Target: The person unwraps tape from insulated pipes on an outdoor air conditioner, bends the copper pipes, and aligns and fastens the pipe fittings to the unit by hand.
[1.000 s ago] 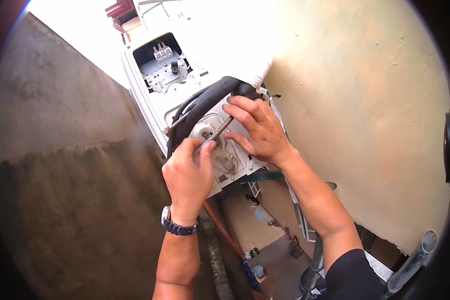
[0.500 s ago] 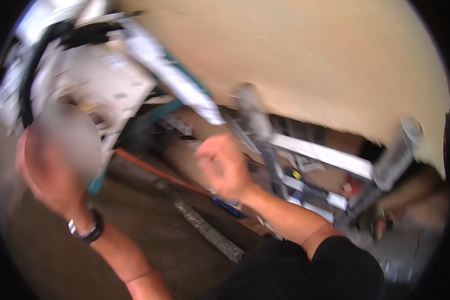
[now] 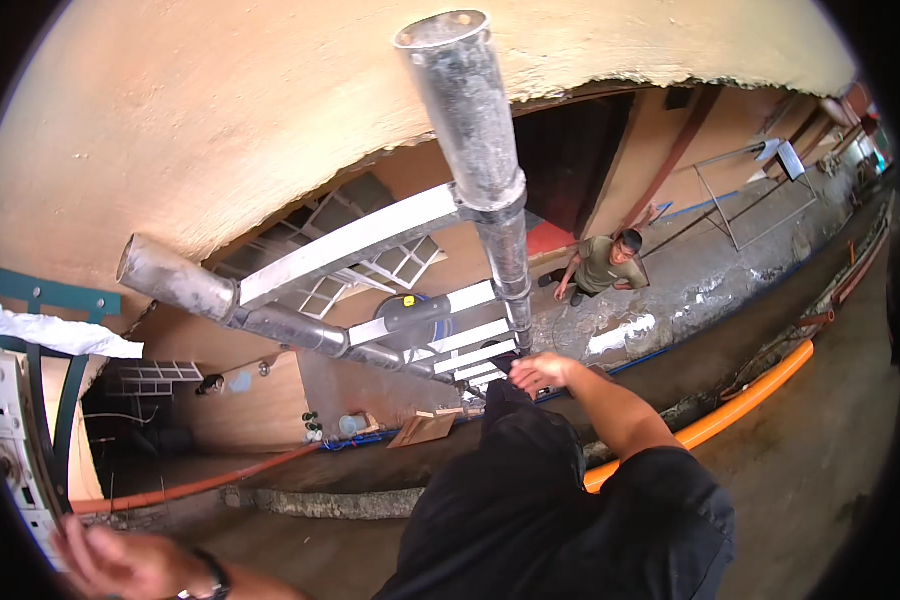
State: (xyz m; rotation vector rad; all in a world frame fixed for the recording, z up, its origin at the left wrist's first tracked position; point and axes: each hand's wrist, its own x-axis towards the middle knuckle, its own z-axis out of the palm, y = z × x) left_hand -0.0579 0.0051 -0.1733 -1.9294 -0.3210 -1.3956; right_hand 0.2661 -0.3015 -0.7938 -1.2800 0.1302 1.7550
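Observation:
At the lower left my left hand (image 3: 120,558) is open, fingers slightly apart beside the white outdoor unit (image 3: 15,430), which is cut off by the view's edge. My right hand (image 3: 540,372) is closed in a loose curl over my dark-clad leg (image 3: 510,445) near the metal ladder (image 3: 458,110); what its fingers hold, if anything, is hidden. The ladder's tubular rails lead downward, joined by white rungs (image 3: 350,240). A green bracket (image 3: 70,300) carries a crumpled white strip (image 3: 60,335) beside the unit.
Below stands a co-worker (image 3: 605,265) in an olive shirt, looking up. Also in view are a beige wall (image 3: 170,120), a metal frame (image 3: 730,205), an orange pipe (image 3: 740,395), a wooden board (image 3: 250,410) and a concrete ledge (image 3: 340,503).
The view has swung from the unit down the ladder. Both hands have left the rod and pipework they were on; my left hand has dropped lower left, my right moved toward my leg.

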